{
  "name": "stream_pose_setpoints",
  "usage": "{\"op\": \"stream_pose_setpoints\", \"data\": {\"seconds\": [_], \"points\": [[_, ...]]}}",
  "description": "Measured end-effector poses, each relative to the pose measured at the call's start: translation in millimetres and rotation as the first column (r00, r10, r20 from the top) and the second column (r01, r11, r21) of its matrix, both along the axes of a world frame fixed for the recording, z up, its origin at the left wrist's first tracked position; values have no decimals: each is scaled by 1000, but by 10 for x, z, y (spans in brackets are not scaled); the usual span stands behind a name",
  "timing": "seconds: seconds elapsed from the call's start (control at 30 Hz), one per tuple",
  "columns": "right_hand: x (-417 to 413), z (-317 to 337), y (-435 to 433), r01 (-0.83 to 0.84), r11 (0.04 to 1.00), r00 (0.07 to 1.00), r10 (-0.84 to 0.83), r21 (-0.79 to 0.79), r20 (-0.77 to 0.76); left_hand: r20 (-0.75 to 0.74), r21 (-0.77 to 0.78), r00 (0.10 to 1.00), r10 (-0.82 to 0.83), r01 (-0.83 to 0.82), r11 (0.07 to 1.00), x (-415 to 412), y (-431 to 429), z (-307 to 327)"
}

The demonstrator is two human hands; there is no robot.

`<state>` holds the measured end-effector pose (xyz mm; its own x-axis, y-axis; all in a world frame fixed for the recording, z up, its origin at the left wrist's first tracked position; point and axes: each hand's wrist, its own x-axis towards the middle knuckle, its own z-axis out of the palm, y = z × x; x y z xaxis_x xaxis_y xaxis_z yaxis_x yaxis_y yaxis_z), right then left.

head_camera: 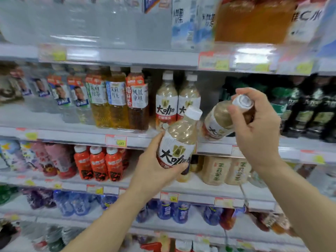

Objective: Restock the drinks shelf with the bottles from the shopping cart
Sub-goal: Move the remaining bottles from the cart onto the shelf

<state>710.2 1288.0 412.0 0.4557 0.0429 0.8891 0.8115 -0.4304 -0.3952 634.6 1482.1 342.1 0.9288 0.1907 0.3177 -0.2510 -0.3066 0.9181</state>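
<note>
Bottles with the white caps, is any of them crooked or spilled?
Two are tilted, but only because they are held: the right hand grips a tipped bottle, base toward the shelf, and the left hand holds a leaning bottle. The matching bottles on the shelf stand upright. No spill shows.

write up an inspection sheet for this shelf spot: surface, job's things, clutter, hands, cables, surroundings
surface: middle shelf, white, price tags on its rim; a gap right of the standing beige bottles.
job's things: left bottle tilted, in front of the shelf rim; right bottle tipped, base toward the gap.
clutter: nothing seen.
hands: left hand grips the left bottle's body; right hand holds the right bottle round its neck.
cables: nothing seen.
surroundings: tea bottles to the left, dark bottles to the right; cart not in view.
</note>
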Motion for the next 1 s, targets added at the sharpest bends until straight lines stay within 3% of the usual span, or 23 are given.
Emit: {"op": "stream_pose_setpoints", "data": {"seconds": [0.2,0.4,0.63,0.77,0.93,1.0], "points": [[540,53,-122,-16,999,1000,16,-45,-3,5,4,997,79,-79,997,248,-263,60],[909,156,7,-56,994,991,44,-90,-127,-8,-20,986,164,-164,986,328,-374,5],[1331,415,277,80,960,957,-149,-269,-248,12,-46,977,215,-214,976,379,-396,26],[1435,378,329,122,922,949,-217,-368,-228,23,-50,975,219,-218,975,402,-384,51],[1118,-21,214,20,982,982,-54,-188,-181,36,-38,978,204,-203,979,414,-327,50],[921,-359,201,-6,988,971,-31,-153,-239,42,-44,978,204,-202,978,414,-297,43]]}}
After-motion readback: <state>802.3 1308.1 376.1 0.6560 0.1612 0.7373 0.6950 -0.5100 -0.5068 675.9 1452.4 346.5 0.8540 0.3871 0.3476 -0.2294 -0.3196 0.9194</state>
